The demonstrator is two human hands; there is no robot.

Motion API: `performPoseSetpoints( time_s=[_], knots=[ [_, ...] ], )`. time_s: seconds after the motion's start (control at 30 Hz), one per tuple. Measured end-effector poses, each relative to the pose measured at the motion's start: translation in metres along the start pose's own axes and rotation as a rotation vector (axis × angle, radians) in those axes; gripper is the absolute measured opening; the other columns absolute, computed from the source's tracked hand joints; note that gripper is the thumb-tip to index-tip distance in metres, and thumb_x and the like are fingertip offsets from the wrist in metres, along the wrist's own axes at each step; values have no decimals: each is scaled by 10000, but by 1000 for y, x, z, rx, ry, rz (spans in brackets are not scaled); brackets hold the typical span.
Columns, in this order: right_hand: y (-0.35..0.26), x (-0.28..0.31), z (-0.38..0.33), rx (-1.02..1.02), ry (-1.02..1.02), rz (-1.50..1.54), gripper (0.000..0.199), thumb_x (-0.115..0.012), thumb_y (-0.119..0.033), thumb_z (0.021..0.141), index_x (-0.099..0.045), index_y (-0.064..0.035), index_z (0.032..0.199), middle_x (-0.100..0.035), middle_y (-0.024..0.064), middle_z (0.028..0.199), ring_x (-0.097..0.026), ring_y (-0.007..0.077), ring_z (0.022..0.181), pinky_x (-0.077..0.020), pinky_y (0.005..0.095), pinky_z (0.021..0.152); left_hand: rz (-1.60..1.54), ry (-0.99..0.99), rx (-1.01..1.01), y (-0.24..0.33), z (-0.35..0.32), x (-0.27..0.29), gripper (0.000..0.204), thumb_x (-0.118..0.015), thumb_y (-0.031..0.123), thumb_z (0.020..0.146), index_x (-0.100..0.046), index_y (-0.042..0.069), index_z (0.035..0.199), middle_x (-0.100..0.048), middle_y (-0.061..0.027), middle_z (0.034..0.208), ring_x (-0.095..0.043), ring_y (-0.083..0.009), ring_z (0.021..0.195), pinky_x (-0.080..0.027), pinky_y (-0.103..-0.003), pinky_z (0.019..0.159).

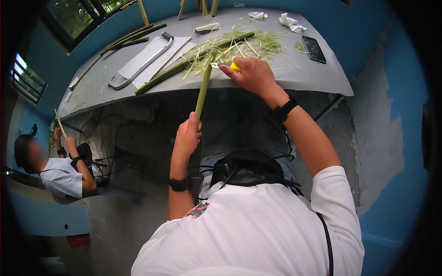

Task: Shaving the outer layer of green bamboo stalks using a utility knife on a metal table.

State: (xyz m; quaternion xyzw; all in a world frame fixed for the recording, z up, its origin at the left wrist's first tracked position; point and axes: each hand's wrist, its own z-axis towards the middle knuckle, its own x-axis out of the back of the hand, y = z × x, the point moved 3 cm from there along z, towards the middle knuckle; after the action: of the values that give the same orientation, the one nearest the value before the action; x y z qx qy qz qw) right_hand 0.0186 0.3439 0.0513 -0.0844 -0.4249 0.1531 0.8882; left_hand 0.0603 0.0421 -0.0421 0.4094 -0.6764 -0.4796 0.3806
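Observation:
A pale green bamboo stick point(203, 94) slants up from my lap to the near edge of the table. My left hand point(186, 135) is closed round its lower end. Near the stick's far end, my right hand point(254, 78) grips a utility knife point(236, 67) with a yellow handle. Its blade lies against or just beside the stick; I cannot tell which. Behind the stick's upper end, thin green shavings point(267, 44) are heaped on the table. A thicker dark green bamboo pole point(161, 79) lies diagonally across the table, partly under the shavings.
On the grey table point(294, 76), a bow saw point(146, 65) rests by white sheets at left, with thinner bamboo poles point(131, 42) beyond. A phone point(314, 49) lies at right, crumpled tissues point(292, 24) behind it. At far left, a seated person point(64, 172) holds a thin strip.

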Motion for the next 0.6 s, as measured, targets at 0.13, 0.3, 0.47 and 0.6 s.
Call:
performPoseSetpoints(
  time_s=[0.13,0.3,0.47,0.6],
  knots=[
    [-3,3,-3,34,-2,31,709,-657,-715,1038,-632,-78,729,-650,173,646,-691,440,650,-536,541,604,135,51,-127,13,24,-2,676,-414,625,1196,-577,63,858,-507,2,681,-507,-108,605,-420,-307,564],
    [-3,7,-6,41,-7,69,705,-665,-713,1032,-636,-79,726,-652,176,652,-690,447,662,-534,542,606,328,150,-332,29,43,-21,708,-388,609,1203,-587,25,857,-560,-68,685,-571,-197,628,-465,-383,614],
    [1,6,-4,40,5,56,711,-670,-722,1025,-642,-77,726,-662,185,657,-694,450,664,-534,549,604,311,186,-338,44,41,-39,700,-416,623,1196,-594,34,861,-521,-26,672,-531,-136,608,-432,-346,573],
    [2,-1,-2,11,12,27,722,-665,-728,1025,-656,-70,730,-673,194,661,-700,455,661,-546,549,599,278,201,-307,29,42,-38,679,-437,614,1194,-584,49,847,-488,0,662,-490,-107,593,-397,-316,547]
  ],
)
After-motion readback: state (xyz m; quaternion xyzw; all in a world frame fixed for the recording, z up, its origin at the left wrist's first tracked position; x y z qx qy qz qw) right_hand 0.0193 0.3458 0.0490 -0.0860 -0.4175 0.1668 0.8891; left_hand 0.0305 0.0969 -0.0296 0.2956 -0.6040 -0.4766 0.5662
